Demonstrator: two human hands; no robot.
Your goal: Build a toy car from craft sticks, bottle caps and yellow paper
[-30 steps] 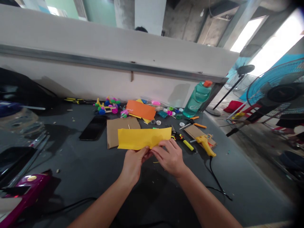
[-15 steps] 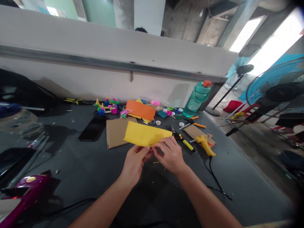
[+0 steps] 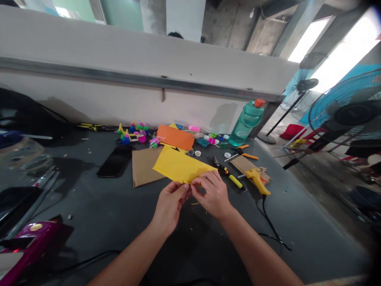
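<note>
A yellow sheet (image 3: 181, 163) is held above the dark table, its lower edge pinched between both hands. The fingers of my left hand (image 3: 171, 204) are closed on that edge near the sheet's middle. Close beside it, my right hand (image 3: 212, 193) grips the edge with bent fingers, its knuckles over the sheet's right end. Behind the sheet lies a piece of brown cardboard (image 3: 143, 169), partly covered. An orange sheet (image 3: 175, 137) rests farther back on some yellow paper.
A black phone (image 3: 115, 161) lies left of the cardboard. To the right are pliers with yellow handles (image 3: 235, 181), a yellow glue gun (image 3: 256, 177) with its cord, and a teal bottle (image 3: 244, 125). A magenta device (image 3: 35, 242) stands at the near left.
The yellow sheet has tilted, its left end turned up and slightly left. Both hands keep nearly the same place and grip. The camera view has shifted slightly.
</note>
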